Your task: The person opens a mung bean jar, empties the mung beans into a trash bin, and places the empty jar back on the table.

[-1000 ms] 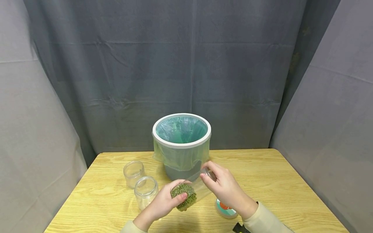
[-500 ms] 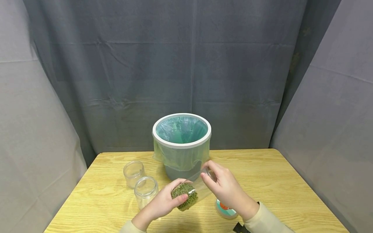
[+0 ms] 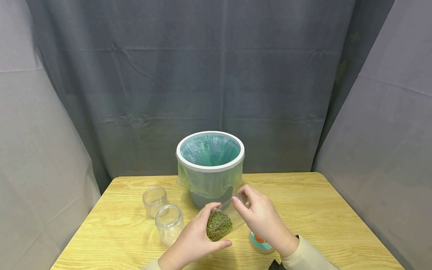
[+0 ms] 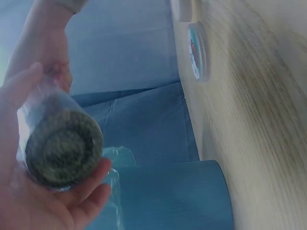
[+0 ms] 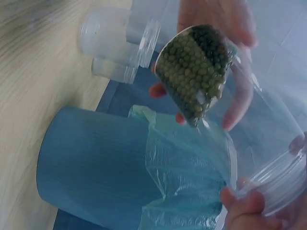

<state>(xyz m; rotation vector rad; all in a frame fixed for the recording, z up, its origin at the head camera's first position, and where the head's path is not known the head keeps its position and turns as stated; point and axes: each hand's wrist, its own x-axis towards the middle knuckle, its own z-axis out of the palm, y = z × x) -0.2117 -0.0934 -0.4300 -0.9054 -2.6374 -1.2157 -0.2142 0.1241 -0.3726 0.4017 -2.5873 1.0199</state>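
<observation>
A clear jar [image 3: 219, 225] with green beans in its base end is held tilted above the table, in front of the bin. My left hand [image 3: 193, 240] cups the base end, fingers bent round the far side and the thumb stretched out away from it. In the left wrist view the jar's round base [image 4: 64, 148] faces the camera above those fingers. My right hand [image 3: 263, 217] grips the other end; the right wrist view shows its fingertips at the ridged screw neck [image 5: 283, 179]. The beans [image 5: 194, 72] lie packed against the base.
A grey bin [image 3: 209, 200] with a green liner stands behind the hands. Two clear open jars [image 3: 155, 202] [image 3: 169, 227] stand to the left. A round lid [image 3: 260, 245] with a teal and orange label lies under my right forearm.
My left thumb has lifted off the jar and stretched outward, and the left hand has shifted slightly right. The bean-filled end has turned and moved a little right; my right hand stays at the neck.
</observation>
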